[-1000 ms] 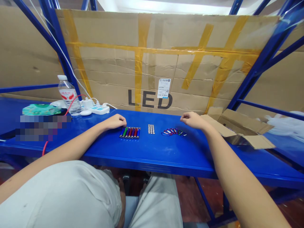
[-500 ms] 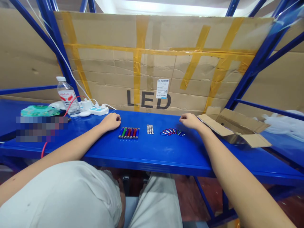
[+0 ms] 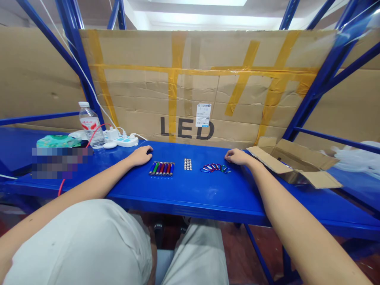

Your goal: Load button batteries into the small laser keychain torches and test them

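Note:
My left hand [image 3: 142, 155] rests on the blue table, loosely relaxed and holding nothing. Just to its right stands a row of several small metal tubes [image 3: 162, 168] in blue, green, purple and red, like mini flashlights with silver ends. Small silver discs, like button cells [image 3: 188, 164], lie in neat columns at the middle. Further right, several coloured carabiners [image 3: 215, 168] fan out in an arc. Beyond them my right hand [image 3: 236, 156] lies on the tabletop, its fingers slightly bent, with nothing visible in it.
An open cardboard box [image 3: 292, 162] sits to the right of my right hand. At the left are a water bottle [image 3: 90, 126], a power strip [image 3: 127, 141], a green packet [image 3: 57, 141] and a red cable [image 3: 63, 185]. A large cardboard panel [image 3: 142, 93] closes off the back.
The view has tilted up slightly, so everything sits a little lower. The fingers of my left hand have relaxed flatter onto the table. The small parts have not moved.

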A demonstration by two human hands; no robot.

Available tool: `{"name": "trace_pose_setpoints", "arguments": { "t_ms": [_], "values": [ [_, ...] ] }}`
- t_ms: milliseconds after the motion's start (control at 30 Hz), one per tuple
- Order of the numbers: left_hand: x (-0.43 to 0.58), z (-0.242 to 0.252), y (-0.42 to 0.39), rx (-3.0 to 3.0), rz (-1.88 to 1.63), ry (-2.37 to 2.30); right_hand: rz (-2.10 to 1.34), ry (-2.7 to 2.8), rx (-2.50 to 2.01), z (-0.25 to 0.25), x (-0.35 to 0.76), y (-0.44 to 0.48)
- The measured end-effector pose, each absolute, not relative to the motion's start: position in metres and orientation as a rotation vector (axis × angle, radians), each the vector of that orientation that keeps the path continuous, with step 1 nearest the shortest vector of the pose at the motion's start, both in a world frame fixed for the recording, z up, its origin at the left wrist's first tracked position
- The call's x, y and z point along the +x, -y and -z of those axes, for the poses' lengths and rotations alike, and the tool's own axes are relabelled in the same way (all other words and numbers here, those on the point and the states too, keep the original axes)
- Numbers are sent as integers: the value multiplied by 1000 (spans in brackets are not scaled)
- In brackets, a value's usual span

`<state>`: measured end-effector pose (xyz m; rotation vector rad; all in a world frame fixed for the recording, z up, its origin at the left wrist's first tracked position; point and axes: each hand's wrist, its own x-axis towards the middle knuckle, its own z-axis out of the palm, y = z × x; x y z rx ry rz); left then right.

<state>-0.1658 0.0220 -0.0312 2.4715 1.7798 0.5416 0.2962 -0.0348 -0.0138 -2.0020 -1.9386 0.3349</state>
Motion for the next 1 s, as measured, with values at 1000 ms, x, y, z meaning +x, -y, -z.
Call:
{"name": "trace_pose_setpoints", "arguments": {
  "t_ms": [1000],
  "values": [
    [-88, -18, 30, 2715, -474, -1157, -81, 1946, -1494, -9, 197, 69]
  ]
}}
